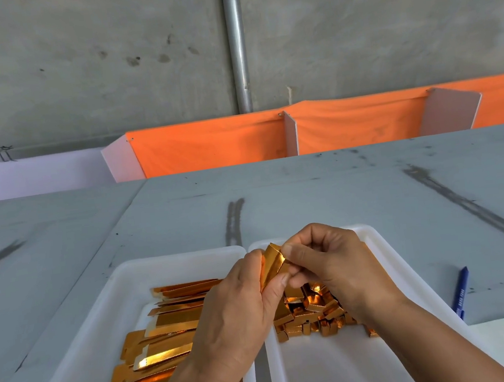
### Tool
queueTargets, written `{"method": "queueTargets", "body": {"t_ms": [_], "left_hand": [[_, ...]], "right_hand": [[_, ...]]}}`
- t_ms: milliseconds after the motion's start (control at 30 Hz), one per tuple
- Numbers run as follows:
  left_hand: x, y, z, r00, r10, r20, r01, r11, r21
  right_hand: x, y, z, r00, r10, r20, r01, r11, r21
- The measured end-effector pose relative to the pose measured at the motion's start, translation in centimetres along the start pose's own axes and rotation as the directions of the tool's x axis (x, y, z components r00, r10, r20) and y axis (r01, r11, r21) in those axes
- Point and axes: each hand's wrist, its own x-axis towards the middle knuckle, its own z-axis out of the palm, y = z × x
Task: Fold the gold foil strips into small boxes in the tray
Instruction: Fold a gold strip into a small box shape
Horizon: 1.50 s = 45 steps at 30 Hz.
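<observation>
A gold foil strip (pixel 274 265) is held over the adjoining tray rims (pixel 238 249), long axis rising away; its lower end is grasped by the left hand (pixel 240 306), its top pinched by the right hand (pixel 328 263)

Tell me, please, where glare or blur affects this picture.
Head view: bright glare on the flat strips in the left tray and on some folded boxes; light elsewhere soft, shadows faint; the left hand, right hand and the strip they pinch look sharp.
</observation>
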Motion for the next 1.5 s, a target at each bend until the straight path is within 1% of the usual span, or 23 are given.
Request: {"method": "queueTargets", "body": {"t_ms": [100,267,333,467,600,700,867,967,1000,1100,1200,1267,1367,1500], "left_hand": [[0.0,0.0,0.1,1.0,-0.009,-0.012,0.009,1.0,0.009],[0.0,-0.1,0.4,0.999,-0.049,-0.014,0.049,0.999,-0.024],[0.0,-0.1,0.4,0.999,-0.048,-0.01,0.048,0.999,-0.01],[0.1,0.0,0.4,0.999,-0.041,0.001,0.041,0.999,-0.012],[0.0,0.1,0.5,1.0,-0.028,0.011,0.028,1.0,-0.007],[-0.1,-0.1,0.6,0.999,-0.033,0.013,0.033,0.999,-0.005],[0.1,-0.1,0.8,1.0,-0.027,-0.003,0.026,0.999,-0.034],[0.0,-0.1,0.8,1.0,-0.009,0.021,0.01,0.999,-0.044],[0.0,-0.1,0.8,0.999,-0.014,0.033,0.016,0.997,-0.072],[0.1,-0.2,0.3,0.996,-0.089,0.028,0.093,0.969,-0.227],[0.1,-0.6,-0.1,0.984,-0.176,0.025,0.175,0.941,-0.289],[0.1,-0.8,-0.3,0.98,-0.188,0.059,0.197,0.92,-0.338],[0.0,-0.8,-0.5,0.982,-0.167,0.087,0.188,0.912,-0.365],[0.1,-0.8,-0.6,0.982,-0.177,0.06,0.186,0.898,-0.399]], "right_hand": [[-0.2,0.0,0.1,0.997,-0.07,-0.016,0.068,0.993,-0.096],[-0.3,0.3,0.1,0.991,-0.13,0.03,0.133,0.972,-0.195],[-0.2,0.2,0.1,0.992,-0.123,0.041,0.129,0.972,-0.196],[-0.1,0.4,0.5,0.994,-0.107,0.01,0.108,0.989,-0.101],[0.0,0.7,0.5,0.991,-0.134,-0.001,0.131,0.975,-0.179],[0.1,0.9,0.5,0.991,-0.131,-0.003,0.128,0.972,-0.195],[0.2,1.0,0.4,0.994,-0.106,0.021,0.108,0.986,-0.128],[0.3,1.0,0.7,0.995,-0.094,0.022,0.096,0.987,-0.129],[0.3,1.0,0.7,0.996,-0.082,0.016,0.084,0.988,-0.127],[0.6,0.7,0.2,0.995,-0.075,-0.068,0.069,0.994,-0.084],[1.1,0.4,-0.9,0.976,-0.07,-0.205,0.069,0.998,-0.016],[1.3,0.4,-1.4,0.97,-0.05,-0.239,0.056,0.998,0.018],[1.4,0.5,-1.4,0.972,-0.034,-0.234,0.039,0.999,0.017],[1.5,0.6,-1.5,0.982,-0.014,-0.191,0.028,0.997,0.074]]}}
